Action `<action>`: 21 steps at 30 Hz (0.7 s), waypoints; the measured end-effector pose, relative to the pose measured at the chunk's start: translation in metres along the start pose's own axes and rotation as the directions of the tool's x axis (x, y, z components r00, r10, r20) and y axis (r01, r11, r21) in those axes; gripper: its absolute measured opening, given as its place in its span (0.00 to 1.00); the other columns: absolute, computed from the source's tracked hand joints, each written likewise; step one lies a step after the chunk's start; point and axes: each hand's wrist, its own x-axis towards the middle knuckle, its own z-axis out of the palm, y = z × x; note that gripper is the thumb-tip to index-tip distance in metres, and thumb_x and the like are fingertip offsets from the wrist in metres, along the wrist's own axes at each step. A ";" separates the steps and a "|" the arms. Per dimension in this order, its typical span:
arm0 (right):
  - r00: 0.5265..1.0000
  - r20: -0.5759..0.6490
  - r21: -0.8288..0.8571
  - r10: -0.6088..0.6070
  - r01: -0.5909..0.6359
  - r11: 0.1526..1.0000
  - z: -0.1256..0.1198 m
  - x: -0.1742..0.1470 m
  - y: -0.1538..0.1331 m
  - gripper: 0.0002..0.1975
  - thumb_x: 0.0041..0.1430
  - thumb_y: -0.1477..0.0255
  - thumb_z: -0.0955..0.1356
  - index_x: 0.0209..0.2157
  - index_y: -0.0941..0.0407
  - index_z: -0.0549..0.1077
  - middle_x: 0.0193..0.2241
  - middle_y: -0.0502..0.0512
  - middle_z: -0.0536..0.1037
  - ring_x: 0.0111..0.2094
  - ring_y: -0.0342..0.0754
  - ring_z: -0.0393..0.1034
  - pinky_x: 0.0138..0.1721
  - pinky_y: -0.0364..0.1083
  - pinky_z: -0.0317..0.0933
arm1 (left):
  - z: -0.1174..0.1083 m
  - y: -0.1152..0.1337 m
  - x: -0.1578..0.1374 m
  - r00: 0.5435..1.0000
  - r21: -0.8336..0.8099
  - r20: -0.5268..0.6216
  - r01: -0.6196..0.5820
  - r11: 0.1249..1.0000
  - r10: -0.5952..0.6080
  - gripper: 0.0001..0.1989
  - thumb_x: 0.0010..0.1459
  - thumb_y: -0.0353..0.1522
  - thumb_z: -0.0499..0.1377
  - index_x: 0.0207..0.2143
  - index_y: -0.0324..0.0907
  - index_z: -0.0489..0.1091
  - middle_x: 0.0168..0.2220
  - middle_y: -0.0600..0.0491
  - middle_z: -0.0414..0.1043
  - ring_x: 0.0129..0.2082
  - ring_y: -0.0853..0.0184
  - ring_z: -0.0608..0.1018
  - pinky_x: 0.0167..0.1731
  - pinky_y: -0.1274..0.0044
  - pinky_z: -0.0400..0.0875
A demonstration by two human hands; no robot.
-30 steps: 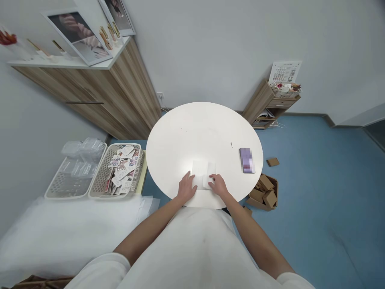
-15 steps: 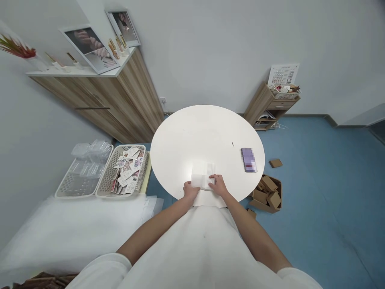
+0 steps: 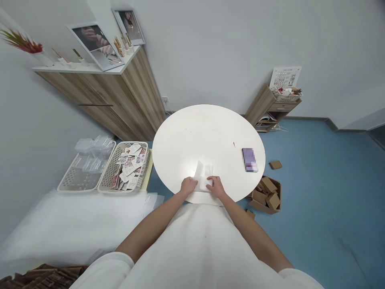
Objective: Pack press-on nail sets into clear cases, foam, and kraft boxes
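Observation:
A thin white, translucent wrapping sheet (image 3: 205, 172) lies partly folded near the front edge of the round white table (image 3: 204, 128). My left hand (image 3: 188, 185) is closed on its left side, where a flap stands up at a slant. On the right, my right hand (image 3: 216, 186) has thumb and fingers curled around the folded part and holds it down. Whether something lies inside the folds is hidden.
A phone (image 3: 249, 159) and a tiny dark object (image 3: 234, 144) lie on the table's right. At left stand a basket of printed cards (image 3: 129, 166), a basket of clear plastic packs (image 3: 87, 168) and white sheets (image 3: 75, 224). A carton of brown boxes (image 3: 267, 194) sits on the floor.
The left part of the sheet has lifted from flat into a raised flap, my left hand closing on it. My right hand stays at the folded part. The view has shifted slightly.

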 end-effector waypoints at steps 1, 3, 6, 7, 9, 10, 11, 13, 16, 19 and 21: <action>1.000 -0.001 0.001 0.001 -0.001 1.000 0.000 0.000 0.000 0.17 0.43 0.72 0.65 0.40 0.51 0.67 0.40 0.51 0.58 0.27 0.40 0.60 0.35 0.45 0.60 | -0.001 0.000 0.001 1.000 0.023 0.012 -0.018 1.000 0.018 0.08 0.48 0.37 0.56 0.26 0.41 0.64 0.31 0.50 0.71 0.33 0.65 0.73 0.27 0.79 0.62; 1.000 0.001 0.002 0.003 -0.003 1.000 0.000 0.000 -0.001 0.17 0.43 0.73 0.65 0.40 0.51 0.67 0.40 0.51 0.59 0.27 0.40 0.60 0.36 0.45 0.61 | -0.004 0.000 0.003 0.997 0.062 0.048 -0.060 0.996 0.057 0.10 0.49 0.39 0.54 0.27 0.40 0.63 0.32 0.49 0.71 0.34 0.64 0.73 0.27 0.78 0.62; 1.000 0.016 0.005 0.008 -0.008 1.000 -0.001 -0.001 -0.001 0.18 0.44 0.73 0.65 0.40 0.51 0.66 0.40 0.52 0.59 0.26 0.40 0.60 0.36 0.46 0.61 | -0.009 -0.004 0.001 0.991 0.104 0.095 -0.107 0.989 0.097 0.11 0.48 0.40 0.54 0.27 0.41 0.63 0.32 0.49 0.71 0.32 0.64 0.73 0.26 0.78 0.61; 1.000 0.022 0.005 0.010 -0.010 1.000 -0.002 -0.001 -0.001 0.18 0.44 0.73 0.65 0.40 0.51 0.66 0.40 0.52 0.59 0.26 0.40 0.59 0.36 0.46 0.61 | -0.011 -0.005 -0.001 0.988 0.114 0.111 -0.121 0.986 0.108 0.10 0.48 0.39 0.54 0.27 0.41 0.62 0.33 0.50 0.70 0.32 0.65 0.73 0.26 0.79 0.61; 0.999 0.033 0.006 0.012 -0.012 1.000 -0.003 -0.002 -0.002 0.18 0.44 0.74 0.65 0.40 0.51 0.66 0.40 0.52 0.59 0.26 0.40 0.59 0.36 0.46 0.61 | -0.015 -0.008 -0.003 0.984 0.136 0.132 -0.140 0.981 0.122 0.06 0.49 0.36 0.53 0.27 0.42 0.62 0.32 0.51 0.70 0.31 0.66 0.72 0.25 0.79 0.61; 0.999 0.035 0.005 0.012 -0.013 1.000 -0.004 -0.002 -0.002 0.18 0.44 0.74 0.65 0.40 0.51 0.66 0.40 0.52 0.59 0.26 0.40 0.59 0.37 0.46 0.61 | -0.016 -0.009 -0.003 0.983 0.150 0.138 -0.145 0.978 0.124 0.05 0.49 0.34 0.52 0.26 0.42 0.61 0.31 0.51 0.70 0.30 0.67 0.72 0.24 0.79 0.61; 0.999 0.037 0.003 0.012 -0.012 1.000 -0.005 -0.002 -0.002 0.18 0.44 0.74 0.65 0.41 0.51 0.66 0.40 0.52 0.58 0.26 0.40 0.59 0.37 0.46 0.61 | -0.017 -0.010 -0.003 0.982 0.166 0.141 -0.147 0.975 0.124 0.04 0.49 0.33 0.51 0.25 0.42 0.61 0.30 0.51 0.70 0.29 0.67 0.72 0.24 0.79 0.61; 0.999 0.043 -0.004 0.012 -0.012 1.000 -0.006 -0.003 -0.003 0.17 0.45 0.73 0.65 0.41 0.51 0.66 0.40 0.52 0.58 0.26 0.40 0.60 0.37 0.46 0.61 | -0.018 -0.009 -0.002 0.983 0.200 0.134 -0.151 0.968 0.126 0.05 0.50 0.33 0.50 0.23 0.42 0.60 0.26 0.51 0.69 0.27 0.66 0.72 0.24 0.78 0.60; 0.998 0.061 -0.028 0.016 -0.014 1.000 -0.007 -0.003 -0.004 0.17 0.46 0.72 0.65 0.41 0.51 0.65 0.41 0.52 0.58 0.27 0.40 0.60 0.37 0.45 0.61 | -0.016 -0.001 0.001 0.983 0.245 0.108 -0.172 0.954 0.150 0.08 0.50 0.35 0.51 0.22 0.42 0.60 0.25 0.51 0.67 0.28 0.64 0.71 0.25 0.77 0.59; 0.999 0.042 -0.058 0.020 -0.017 0.998 -0.004 -0.004 -0.006 0.18 0.45 0.72 0.65 0.41 0.51 0.64 0.41 0.52 0.57 0.28 0.40 0.61 0.37 0.46 0.61 | -0.008 0.013 -0.001 0.973 0.271 0.113 -0.223 0.936 0.199 0.09 0.49 0.37 0.53 0.21 0.42 0.60 0.25 0.51 0.67 0.29 0.64 0.71 0.25 0.77 0.58; 1.000 0.010 -0.075 0.019 -0.018 0.997 -0.002 -0.005 -0.007 0.17 0.45 0.71 0.65 0.41 0.51 0.64 0.40 0.52 0.58 0.29 0.41 0.62 0.36 0.46 0.61 | 0.001 0.021 -0.004 0.962 0.288 0.136 -0.267 0.919 0.237 0.08 0.49 0.36 0.53 0.22 0.42 0.61 0.25 0.52 0.68 0.28 0.65 0.71 0.25 0.77 0.58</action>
